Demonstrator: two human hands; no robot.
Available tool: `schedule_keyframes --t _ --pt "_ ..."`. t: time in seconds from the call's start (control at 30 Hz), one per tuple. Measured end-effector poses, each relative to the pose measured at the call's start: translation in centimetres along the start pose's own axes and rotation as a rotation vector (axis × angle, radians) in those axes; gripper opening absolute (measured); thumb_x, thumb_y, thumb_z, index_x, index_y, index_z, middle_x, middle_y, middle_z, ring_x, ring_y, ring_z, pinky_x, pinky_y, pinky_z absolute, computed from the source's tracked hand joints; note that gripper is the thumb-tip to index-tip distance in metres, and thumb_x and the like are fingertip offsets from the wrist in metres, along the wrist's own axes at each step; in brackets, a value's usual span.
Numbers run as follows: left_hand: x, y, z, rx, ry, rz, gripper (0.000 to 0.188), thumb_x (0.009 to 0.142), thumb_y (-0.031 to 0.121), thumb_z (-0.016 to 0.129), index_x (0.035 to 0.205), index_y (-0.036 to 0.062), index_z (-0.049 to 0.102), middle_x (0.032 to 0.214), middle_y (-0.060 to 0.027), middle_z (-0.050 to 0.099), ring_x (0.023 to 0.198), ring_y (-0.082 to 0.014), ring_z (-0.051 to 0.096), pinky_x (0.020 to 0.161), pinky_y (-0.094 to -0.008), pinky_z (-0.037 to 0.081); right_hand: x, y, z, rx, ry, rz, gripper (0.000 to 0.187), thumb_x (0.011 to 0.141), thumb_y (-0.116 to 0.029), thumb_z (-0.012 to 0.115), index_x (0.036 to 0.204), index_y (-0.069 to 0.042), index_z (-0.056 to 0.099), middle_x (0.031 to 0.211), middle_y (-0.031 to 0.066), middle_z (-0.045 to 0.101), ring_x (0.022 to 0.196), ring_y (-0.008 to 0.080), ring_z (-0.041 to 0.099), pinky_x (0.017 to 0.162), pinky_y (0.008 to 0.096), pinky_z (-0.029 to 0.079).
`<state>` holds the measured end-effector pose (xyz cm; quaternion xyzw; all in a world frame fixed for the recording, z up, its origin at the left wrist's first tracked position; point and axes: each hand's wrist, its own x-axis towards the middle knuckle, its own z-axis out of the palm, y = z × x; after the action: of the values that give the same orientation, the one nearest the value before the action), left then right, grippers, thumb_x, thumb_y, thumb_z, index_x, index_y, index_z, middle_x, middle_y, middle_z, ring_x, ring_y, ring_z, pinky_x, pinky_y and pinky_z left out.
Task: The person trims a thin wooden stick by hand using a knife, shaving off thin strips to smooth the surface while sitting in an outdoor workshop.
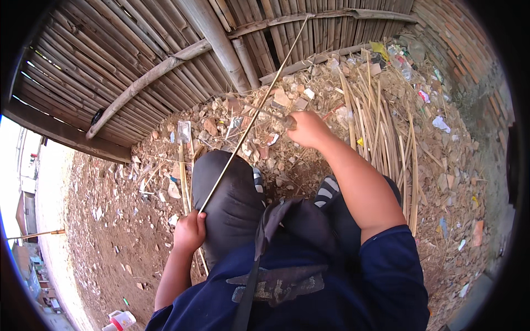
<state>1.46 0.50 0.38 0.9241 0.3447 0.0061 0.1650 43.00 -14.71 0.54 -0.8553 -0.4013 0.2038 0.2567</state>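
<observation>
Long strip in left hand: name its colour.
Pale tan; the long strip shows best in the head view.

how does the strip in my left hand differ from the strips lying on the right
The held strip is a single length; the loose strips form a cluster. The held strip is gripped by the left hand, while the loose strips lie on the ground. Both are long, thin and pale.
</observation>
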Motion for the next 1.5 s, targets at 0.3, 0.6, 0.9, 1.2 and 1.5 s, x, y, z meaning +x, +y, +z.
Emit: schedule_keyframes --t 0.3,0.6,0.9,1.2,1.5 --pt "-0.9 0.5 -0.4 0.026 0.056 0.034 0.034 0.103 0.028 0.055 0.079 0.0038 0.053 0.062 -0.0246 0.06 0.061 -0.0479 0.062 0.056 -0.056 0.048 -3.2 -5.1 -1.8 -0.323 -0.054 -0.204 0.018 0.085 -0.021 0.067 0.1 -0.011 0.07 0.093 0.0161 0.072 0.091 0.0341 0.071 0.08 0.0482 0.056" --pt "-0.7 0.3 -0.6 0.022 0.078 0.076 0.034 0.102 0.028 0.056 0.078 0.0041 0.052 0.061 -0.0245 0.059 0.061 -0.0475 0.062 0.056 -0.0561 0.048 0.2 1.4 -2.9 0.017 0.161 0.162 0.025 0.086 -0.021 0.069 0.106 -0.006 0.068 0.092 0.0157 0.072 0.092 0.0338 0.072 0.082 0.0469 0.057" --pt "-1.4 -0.6 -1.0 0.017 0.114 0.092 0.036 0.102 0.03 0.057 0.076 0.0055 0.052 0.06 -0.0219 0.058 0.058 -0.0459 0.061 0.053 -0.0537 0.047 -0.7 0.9 -3.3 -0.132 0.139 0.187 0.016 0.089 -0.017 0.067 0.103 -0.01 0.069 0.087 0.0097 0.072 0.078 0.0245 0.072 0.071 0.0422 0.058" --pt "-8.5 -8.8 0.3 0.13 0.267 -0.026 0.031 0.098 0.031 0.06 0.078 0.0084 0.053 0.058 -0.0168 0.057 0.054 -0.0423 0.061 0.049 -0.0514 0.047 -0.1 6.3 -4.8 0.17 0.505 0.308 0.029 0.087 -0.026 0.074 0.11 -0.007 0.072 0.099 0.0165 0.075 0.092 0.0334 0.072 0.083 0.0428 0.054" --pt "-17.9 -17.5 5.7 0.121 0.28 -0.322 0.034 0.102 0.032 0.052 0.08 0.0064 0.053 0.065 -0.023 0.06 0.061 -0.0475 0.06 0.055 -0.0568 0.046 -0.3 4.2 -4.3 0.065 0.427 0.338 0.038 0.086 -0.029 0.076 0.116 -0.006 0.07 0.103 0.0179 0.074 0.097 0.0347 0.07 0.087 0.0429 0.052"
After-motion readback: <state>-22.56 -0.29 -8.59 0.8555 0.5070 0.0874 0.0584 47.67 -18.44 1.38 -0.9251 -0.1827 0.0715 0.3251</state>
